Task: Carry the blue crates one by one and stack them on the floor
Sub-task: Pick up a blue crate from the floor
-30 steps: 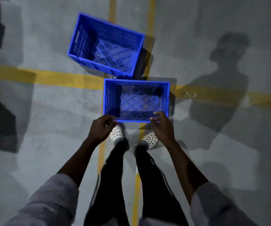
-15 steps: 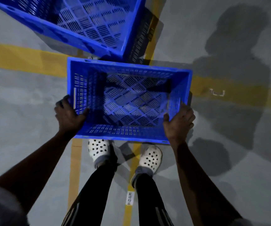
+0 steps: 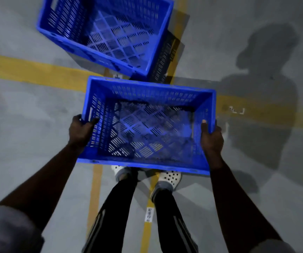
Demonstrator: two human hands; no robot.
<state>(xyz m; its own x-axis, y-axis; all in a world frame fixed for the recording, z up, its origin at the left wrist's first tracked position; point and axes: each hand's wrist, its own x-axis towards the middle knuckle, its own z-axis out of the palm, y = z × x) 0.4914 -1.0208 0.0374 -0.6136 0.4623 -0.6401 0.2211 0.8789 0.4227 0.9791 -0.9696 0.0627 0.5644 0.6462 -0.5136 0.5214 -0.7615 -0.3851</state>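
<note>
An empty blue slotted crate (image 3: pixel 147 99) hangs in front of me, lifted off the grey floor and tilted with its near edge toward me. My left hand (image 3: pixel 80 129) grips its left rim, fingers hooked through the handle slot. My right hand (image 3: pixel 211 136) clamps its right rim with the thumb inside. A second empty blue crate (image 3: pixel 99 52) stands just beyond it, turned at an angle, resting on something dark that shows at its right side.
Yellow floor lines (image 3: pixel 28 72) cross under the crates and run back between my feet (image 3: pixel 169 178). My legs stand directly below the held crate. My shadow (image 3: pixel 264 95) falls on the floor to the right. Bare grey floor (image 3: pixel 24 125) lies left and right.
My hands slid from the near crate's front edge to its side rims and raised it from the floor. The crate now sits higher, closer to me, covering most of my shoes.
</note>
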